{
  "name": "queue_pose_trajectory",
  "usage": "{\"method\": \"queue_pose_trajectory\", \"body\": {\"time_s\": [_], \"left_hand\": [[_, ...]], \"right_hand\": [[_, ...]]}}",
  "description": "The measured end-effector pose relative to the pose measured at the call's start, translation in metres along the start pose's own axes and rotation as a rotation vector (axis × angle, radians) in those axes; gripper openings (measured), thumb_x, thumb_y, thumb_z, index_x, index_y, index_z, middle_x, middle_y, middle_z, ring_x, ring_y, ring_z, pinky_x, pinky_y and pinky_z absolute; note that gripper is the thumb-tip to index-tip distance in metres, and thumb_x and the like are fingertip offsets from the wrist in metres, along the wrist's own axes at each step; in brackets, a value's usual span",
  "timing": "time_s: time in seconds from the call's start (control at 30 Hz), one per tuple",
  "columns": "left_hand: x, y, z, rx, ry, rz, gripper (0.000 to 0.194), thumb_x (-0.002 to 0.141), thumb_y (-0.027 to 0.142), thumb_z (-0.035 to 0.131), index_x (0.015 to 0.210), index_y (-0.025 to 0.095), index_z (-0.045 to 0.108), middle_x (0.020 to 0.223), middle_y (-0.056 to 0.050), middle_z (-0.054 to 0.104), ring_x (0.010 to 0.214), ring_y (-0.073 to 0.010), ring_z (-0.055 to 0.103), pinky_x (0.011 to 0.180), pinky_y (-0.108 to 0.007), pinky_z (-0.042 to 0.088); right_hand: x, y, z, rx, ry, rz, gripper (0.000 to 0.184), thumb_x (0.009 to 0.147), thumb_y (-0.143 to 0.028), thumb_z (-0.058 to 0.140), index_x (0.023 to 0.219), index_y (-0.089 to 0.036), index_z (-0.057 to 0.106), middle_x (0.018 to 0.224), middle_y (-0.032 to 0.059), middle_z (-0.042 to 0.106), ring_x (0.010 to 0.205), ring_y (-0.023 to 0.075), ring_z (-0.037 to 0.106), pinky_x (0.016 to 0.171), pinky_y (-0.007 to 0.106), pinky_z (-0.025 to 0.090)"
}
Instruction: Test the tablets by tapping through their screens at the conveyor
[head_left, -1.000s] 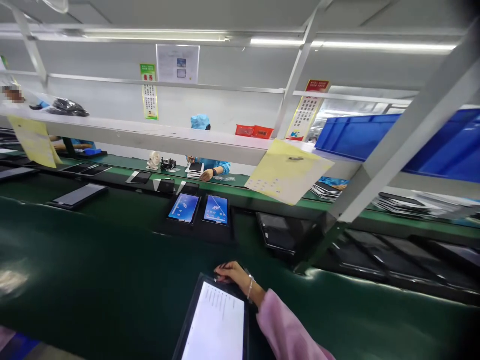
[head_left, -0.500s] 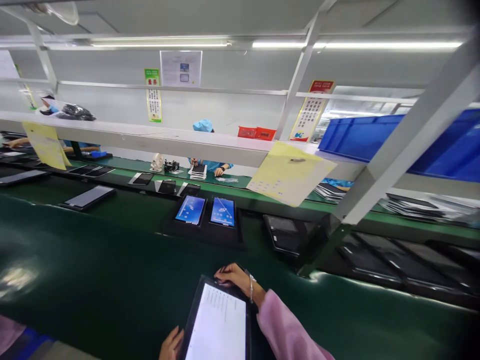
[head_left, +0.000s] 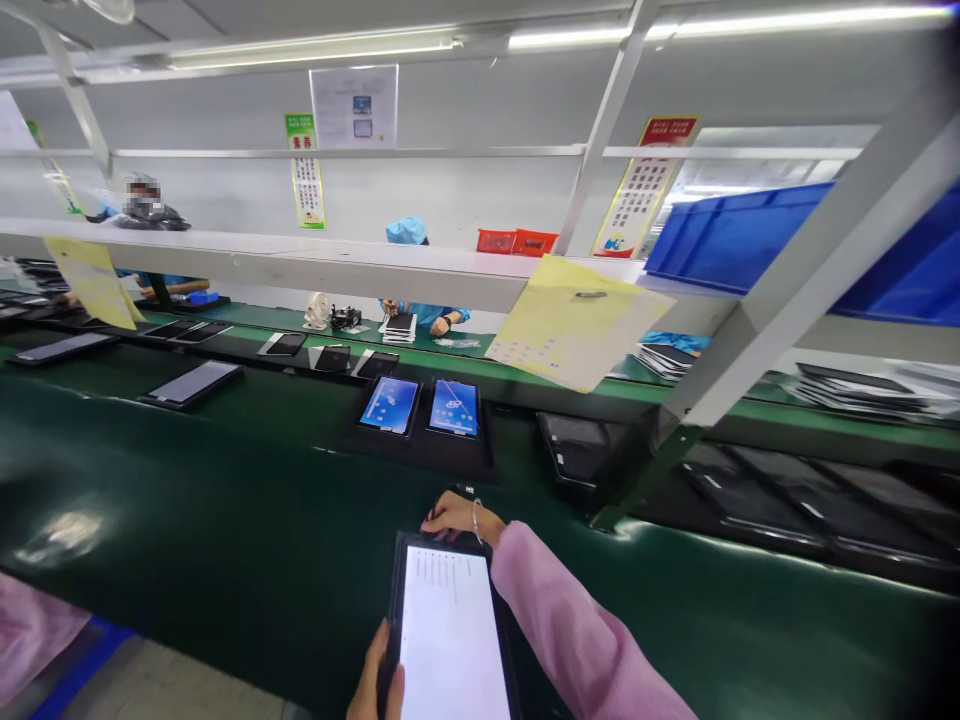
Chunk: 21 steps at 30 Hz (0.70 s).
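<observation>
A tablet (head_left: 450, 640) with a lit white screen showing lines of text lies lengthwise in front of me over the green belt (head_left: 187, 510). My right hand (head_left: 452, 516), in a pink sleeve with a bracelet at the wrist, curls over the tablet's far top edge. My left hand (head_left: 379, 682) grips the tablet's near left edge, thumb on the bezel. Both hands are closed on it.
Two tablets with blue lit screens (head_left: 420, 406) sit in a dark tray further along the belt. Dark tablets (head_left: 191, 383) lie to the left, black trays (head_left: 787, 500) to the right. A worker in a blue cap (head_left: 409, 235) sits opposite. A yellow sheet (head_left: 574, 322) hangs from the shelf; blue bins (head_left: 750, 240) stand upper right.
My left hand came into view and moved up onto the tablet's left edge. The tablet has come nearer to me. The view has shifted slightly right and down.
</observation>
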<state>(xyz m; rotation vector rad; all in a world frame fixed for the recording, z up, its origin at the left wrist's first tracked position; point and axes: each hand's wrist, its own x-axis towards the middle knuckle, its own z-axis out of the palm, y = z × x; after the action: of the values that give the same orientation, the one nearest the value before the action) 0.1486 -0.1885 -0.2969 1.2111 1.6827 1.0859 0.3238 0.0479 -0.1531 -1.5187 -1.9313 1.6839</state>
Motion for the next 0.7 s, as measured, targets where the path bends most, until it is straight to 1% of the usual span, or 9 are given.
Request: {"method": "queue_pose_trajectory", "body": {"time_s": [0.1,0.17,0.27,0.33,0.43,0.5,0.57,0.63,0.7], "left_hand": [[0.016,0.036,-0.015,-0.081,-0.158,-0.076,0.072,0.086,0.059,0.042,0.146,0.019,0.047,0.148,-0.005,0.055,0.139,-0.0277,0.048,0.118,-0.041,0.042],[0.025,0.054,-0.020,-0.100,-0.172,-0.083,0.084,0.079,0.062,0.047,0.146,0.012,0.044,0.151,-0.009,0.051,0.140,-0.0277,0.047,0.119,-0.038,0.040],[0.027,0.065,-0.020,-0.157,-0.146,-0.100,0.092,0.074,0.067,0.051,0.145,0.009,0.045,0.149,-0.013,0.052,0.139,-0.0282,0.049,0.118,-0.037,0.041],[0.023,0.067,-0.019,-0.233,-0.116,-0.139,0.087,0.077,0.069,0.048,0.143,0.012,0.049,0.147,-0.011,0.056,0.138,-0.0279,0.051,0.119,-0.038,0.040],[0.014,0.072,-0.018,-0.299,-0.067,-0.178,0.075,0.086,0.067,0.042,0.141,0.017,0.052,0.147,-0.007,0.057,0.139,-0.0270,0.049,0.123,-0.042,0.033],[0.010,0.077,-0.018,-0.295,-0.074,-0.176,0.073,0.088,0.067,0.042,0.142,0.017,0.052,0.149,-0.007,0.054,0.142,-0.0266,0.045,0.125,-0.044,0.028],[0.008,0.082,-0.020,-0.281,-0.089,-0.181,0.076,0.087,0.070,0.042,0.142,0.017,0.052,0.152,-0.008,0.051,0.144,-0.0272,0.041,0.126,-0.045,0.025],[0.006,0.086,-0.021,-0.268,-0.092,-0.190,0.079,0.086,0.073,0.042,0.142,0.018,0.052,0.153,-0.008,0.050,0.145,-0.0281,0.039,0.126,-0.046,0.024],[0.006,0.090,-0.023,-0.267,-0.106,-0.209,0.083,0.084,0.076,0.042,0.142,0.018,0.051,0.153,-0.009,0.050,0.144,-0.0293,0.041,0.125,-0.048,0.025]], "right_hand": [[-0.016,0.016,0.002,0.018,0.289,-0.100,0.019,0.091,-0.028,0.073,0.079,-0.014,0.069,0.074,-0.0004,0.068,0.075,0.0162,0.068,0.079,0.036,0.057],[-0.038,0.028,0.002,0.056,0.471,-0.200,0.028,0.089,-0.042,0.073,0.078,-0.016,0.071,0.084,0.0056,0.072,0.085,0.0206,0.068,0.088,0.040,0.055],[-0.082,0.046,0.004,0.139,0.635,-0.329,0.050,0.080,-0.068,0.068,0.078,-0.019,0.075,0.099,0.0139,0.074,0.094,0.0296,0.069,0.088,0.041,0.055],[-0.113,0.058,0.010,0.189,0.719,-0.368,0.058,0.078,-0.076,0.063,0.082,-0.019,0.077,0.099,0.0140,0.074,0.096,0.0324,0.068,0.086,0.041,0.055],[-0.145,0.076,0.028,0.219,0.818,-0.370,0.051,0.080,-0.069,0.065,0.080,-0.020,0.076,0.094,0.0122,0.072,0.095,0.0316,0.066,0.080,0.038,0.054],[-0.156,0.088,0.045,0.234,0.859,-0.345,0.049,0.083,-0.067,0.064,0.080,-0.020,0.075,0.084,0.0102,0.071,0.083,0.0286,0.065,0.074,0.037,0.053],[-0.159,0.097,0.062,0.265,0.905,-0.317,0.049,0.086,-0.067,0.059,0.087,-0.020,0.074,0.077,0.0068,0.069,0.076,0.0264,0.064,0.077,0.039,0.052],[-0.157,0.102,0.080,0.307,0.938,-0.304,0.045,0.091,-0.064,0.054,0.097,-0.023,0.072,0.086,0.0059,0.070,0.089,0.0277,0.066,0.091,0.041,0.049],[-0.154,0.103,0.095,0.380,0.936,-0.290,0.041,0.093,-0.062,0.053,0.108,-0.026,0.067,0.118,0.0059,0.068,0.119,0.0295,0.058,0.110,0.043,0.040]]}}
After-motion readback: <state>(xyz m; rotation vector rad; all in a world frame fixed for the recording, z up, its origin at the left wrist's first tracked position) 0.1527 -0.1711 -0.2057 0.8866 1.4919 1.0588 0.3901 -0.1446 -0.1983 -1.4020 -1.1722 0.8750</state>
